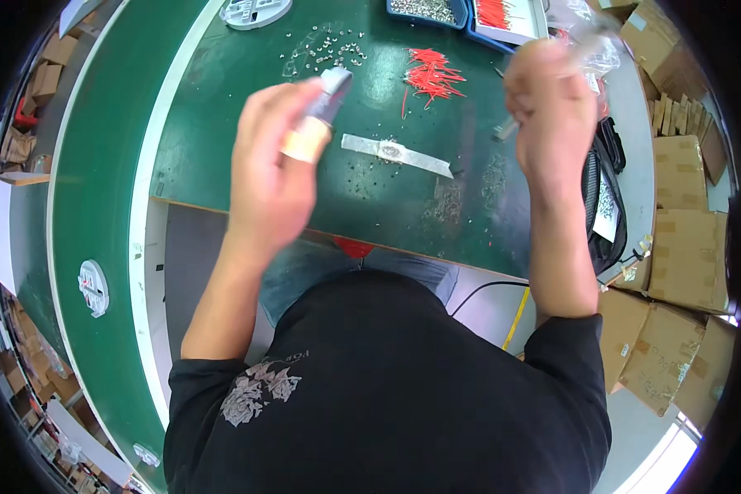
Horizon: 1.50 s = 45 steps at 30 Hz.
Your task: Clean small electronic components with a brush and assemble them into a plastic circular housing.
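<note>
My left hand (276,152) is raised over the left part of the green table. Its fingers are closed around a grey roll of tape (328,104), whose tan inner part shows near the thumb. At the right, my right hand (552,99) makes a fist around a long-handled, hammer-like tool (586,48); motion blurs its upper end. Between the hands a pale grey strip (424,161) lies on the table, with a cluster of tiny parts (391,151) on its middle. Dark specks are scattered around the strip.
Red wire-like pieces (432,76) lie in a heap beyond the strip. Small metal parts (337,51) are scattered to their left. At the back stand a blue bin (424,11) of metal parts and a white box (525,33) holding red pieces. A black bag (605,193) lies at the right edge.
</note>
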Each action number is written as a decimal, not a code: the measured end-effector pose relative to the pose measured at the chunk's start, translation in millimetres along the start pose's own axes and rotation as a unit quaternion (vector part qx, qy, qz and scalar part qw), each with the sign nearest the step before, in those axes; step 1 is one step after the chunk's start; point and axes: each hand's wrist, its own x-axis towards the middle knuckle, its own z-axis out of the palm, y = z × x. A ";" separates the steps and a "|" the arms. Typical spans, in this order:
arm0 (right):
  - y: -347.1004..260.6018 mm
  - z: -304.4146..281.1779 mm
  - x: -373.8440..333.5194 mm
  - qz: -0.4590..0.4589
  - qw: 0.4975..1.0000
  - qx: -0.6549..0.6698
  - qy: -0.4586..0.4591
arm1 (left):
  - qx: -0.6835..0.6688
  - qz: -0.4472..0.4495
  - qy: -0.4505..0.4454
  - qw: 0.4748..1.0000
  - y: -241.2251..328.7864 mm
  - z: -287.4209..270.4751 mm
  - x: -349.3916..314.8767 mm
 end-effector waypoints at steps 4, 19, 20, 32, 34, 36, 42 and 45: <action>-10.8 9.8 38.9 -0.059 0.959 0.269 0.068 | 0.292 0.257 -0.098 0.916 3.2 37.3 -13.4; 62.0 55.8 82.0 -0.018 0.929 0.351 0.117 | 0.308 0.220 -0.194 0.905 -21.4 62.5 -24.6; 60.3 54.7 81.8 -0.022 0.928 0.355 0.115 | 0.259 0.205 -0.173 0.928 -22.8 60.3 -21.8; 8.1 20.6 59.7 -0.016 0.900 0.434 0.018 | -0.013 -0.048 -0.056 0.997 -27.0 50.4 55.7; 2.9 17.5 56.3 -0.022 0.895 0.445 0.003 | -0.056 -0.094 -0.083 0.991 -24.5 53.7 59.8; 1.3 14.5 53.6 -0.023 0.894 0.448 0.004 | -0.105 -0.132 -0.079 0.982 -21.1 56.6 60.6; 1.7 8.2 50.6 -0.042 0.878 0.476 -0.020 | -0.394 -0.276 -0.063 0.874 -28.9 58.2 59.7; 3.0 9.0 48.3 -0.055 0.875 0.481 -0.034 | -0.409 -0.268 -0.047 0.871 -27.4 60.4 58.5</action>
